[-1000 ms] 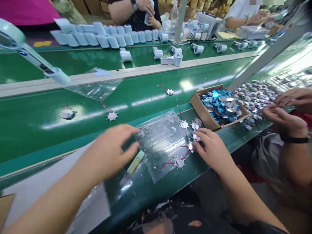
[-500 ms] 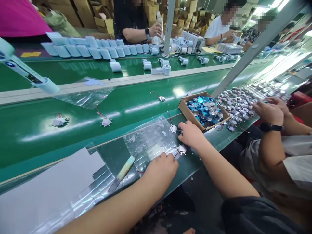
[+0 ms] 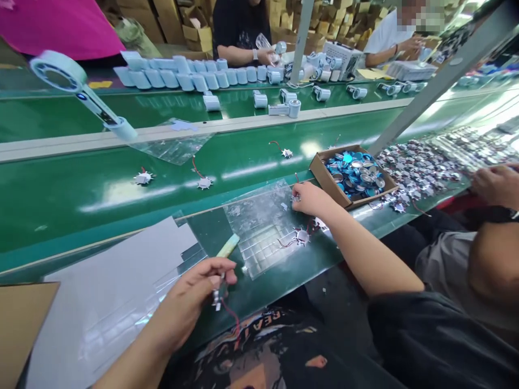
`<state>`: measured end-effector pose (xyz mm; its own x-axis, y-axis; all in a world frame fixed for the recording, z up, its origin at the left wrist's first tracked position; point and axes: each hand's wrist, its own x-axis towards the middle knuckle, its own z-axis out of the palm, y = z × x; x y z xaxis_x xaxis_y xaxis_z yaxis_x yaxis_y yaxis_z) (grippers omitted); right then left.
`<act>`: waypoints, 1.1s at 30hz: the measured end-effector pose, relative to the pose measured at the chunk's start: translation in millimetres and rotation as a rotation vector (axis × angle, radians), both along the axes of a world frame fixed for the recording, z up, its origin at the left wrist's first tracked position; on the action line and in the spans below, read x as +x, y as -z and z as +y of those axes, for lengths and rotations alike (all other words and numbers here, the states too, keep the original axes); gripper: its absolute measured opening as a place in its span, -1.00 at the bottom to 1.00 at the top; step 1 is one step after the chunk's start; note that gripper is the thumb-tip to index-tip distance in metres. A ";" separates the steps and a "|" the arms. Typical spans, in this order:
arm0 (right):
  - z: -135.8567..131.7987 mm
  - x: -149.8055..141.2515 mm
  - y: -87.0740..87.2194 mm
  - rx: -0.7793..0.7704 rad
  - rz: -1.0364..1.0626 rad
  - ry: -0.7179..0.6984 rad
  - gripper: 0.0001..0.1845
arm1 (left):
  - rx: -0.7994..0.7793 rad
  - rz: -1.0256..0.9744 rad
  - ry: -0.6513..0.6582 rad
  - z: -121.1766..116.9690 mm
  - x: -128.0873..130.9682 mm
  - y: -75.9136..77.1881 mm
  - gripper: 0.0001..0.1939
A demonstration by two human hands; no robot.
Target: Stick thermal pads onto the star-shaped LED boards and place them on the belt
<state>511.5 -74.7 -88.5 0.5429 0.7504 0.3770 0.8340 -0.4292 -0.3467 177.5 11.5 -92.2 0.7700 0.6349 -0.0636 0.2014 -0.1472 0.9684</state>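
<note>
Held up over the near edge of the bench, my left hand (image 3: 200, 286) pinches a star-shaped wired part (image 3: 217, 297), which looks like a small motor stator; its red wire hangs down. Behind it, partly covered, is a knife (image 3: 228, 246) with a wrapped handle. My right hand (image 3: 313, 200) closes its fingertips round another wired part (image 3: 295, 198) at the right edge of a clear plastic sheet (image 3: 259, 216). Between the hands a loose wired part (image 3: 301, 236) lies near that sheet's right edge, and one more (image 3: 321, 224) is partly hidden by my right forearm.
A cardboard box (image 3: 330, 181) of blue-and-silver caps stands beyond my right hand. Many wired parts (image 3: 421, 165) cover the bench rightward, near a co-worker's hands (image 3: 497, 183). White sheets (image 3: 117, 281) lie left. On the green belt (image 3: 170, 202) are several parts; fan bodies (image 3: 292, 109) stand behind.
My left hand has moved left and turned, bringing a wired part into view. My right hand has shifted left onto a part by the sheet. The camera view has swung left.
</note>
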 end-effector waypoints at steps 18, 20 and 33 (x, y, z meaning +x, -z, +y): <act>-91.4 -22.2 56.1 0.042 -0.051 0.265 -0.73 | 1.444 0.411 0.518 -55.4 140.2 -15.7 -0.60; -88.9 -29.7 70.8 0.084 -0.067 0.338 -0.71 | 1.553 0.471 0.509 -60.0 162.5 -5.2 -0.59; -84.2 -22.3 99.3 0.241 -0.049 0.278 -0.58 | 1.330 0.424 0.431 -27.7 161.2 -28.6 -0.68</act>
